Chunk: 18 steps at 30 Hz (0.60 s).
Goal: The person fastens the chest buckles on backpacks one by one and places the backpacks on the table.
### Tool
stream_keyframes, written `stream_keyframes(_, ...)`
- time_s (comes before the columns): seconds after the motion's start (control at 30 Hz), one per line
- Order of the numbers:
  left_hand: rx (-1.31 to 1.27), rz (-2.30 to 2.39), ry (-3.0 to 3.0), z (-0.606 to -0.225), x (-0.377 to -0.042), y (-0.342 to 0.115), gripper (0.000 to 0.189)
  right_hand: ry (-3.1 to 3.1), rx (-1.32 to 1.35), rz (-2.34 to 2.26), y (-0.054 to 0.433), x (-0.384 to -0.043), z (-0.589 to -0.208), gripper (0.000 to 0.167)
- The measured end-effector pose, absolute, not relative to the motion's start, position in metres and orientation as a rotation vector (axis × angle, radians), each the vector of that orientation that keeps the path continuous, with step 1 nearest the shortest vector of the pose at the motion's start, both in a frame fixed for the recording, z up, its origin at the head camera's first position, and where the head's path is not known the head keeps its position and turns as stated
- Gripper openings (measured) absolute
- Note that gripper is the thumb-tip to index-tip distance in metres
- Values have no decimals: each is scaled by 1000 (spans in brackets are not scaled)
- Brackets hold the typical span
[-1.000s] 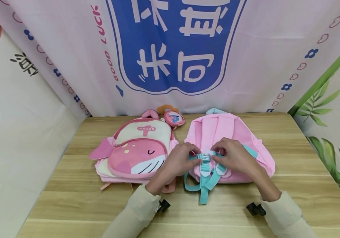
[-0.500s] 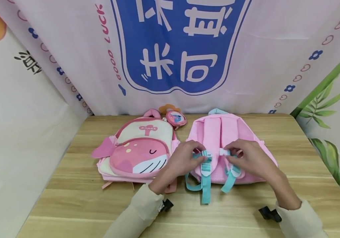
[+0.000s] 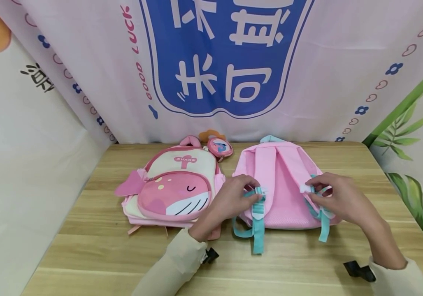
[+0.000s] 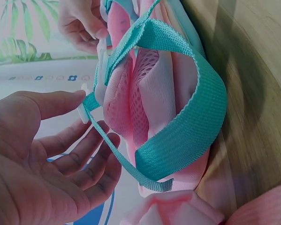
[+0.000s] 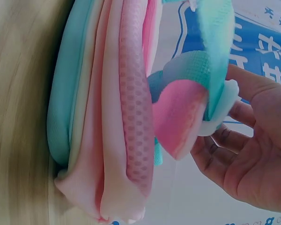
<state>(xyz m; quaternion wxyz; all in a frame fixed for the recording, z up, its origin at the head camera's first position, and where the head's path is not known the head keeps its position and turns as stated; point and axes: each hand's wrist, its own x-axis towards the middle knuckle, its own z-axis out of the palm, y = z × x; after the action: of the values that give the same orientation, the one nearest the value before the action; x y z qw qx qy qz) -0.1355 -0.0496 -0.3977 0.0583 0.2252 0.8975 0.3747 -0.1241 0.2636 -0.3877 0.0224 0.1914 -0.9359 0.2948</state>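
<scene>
Presently, the pink backpack (image 3: 282, 176) lies straps-up on the bench (image 3: 285, 265), just right of the whale-print backpack (image 3: 176, 191). The left hand's (image 3: 236, 195) fingers pinch a white clip (image 4: 83, 114) by its left shoulder strap (image 3: 265, 166); the right hand's (image 3: 339, 196) pinch another white clip (image 5: 227, 105) by its right one.

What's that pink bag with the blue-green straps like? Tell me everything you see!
The pink backpack lies on the wooden table, strap side up, teal handle at the far end. Its back looks like mesh fabric. Two padded-looking pink shoulder straps end in teal webbing with white, plastic-looking fastenings. The left hand pinches one strap's fastening; the right hand pinches the other's.
</scene>
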Motion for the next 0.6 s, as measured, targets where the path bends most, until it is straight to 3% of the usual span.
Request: stream_keyframes(0.6, 797, 1182, 2732, -397, -138, -26, 23, -2839, 663, 915, 260, -124, -392, 30)
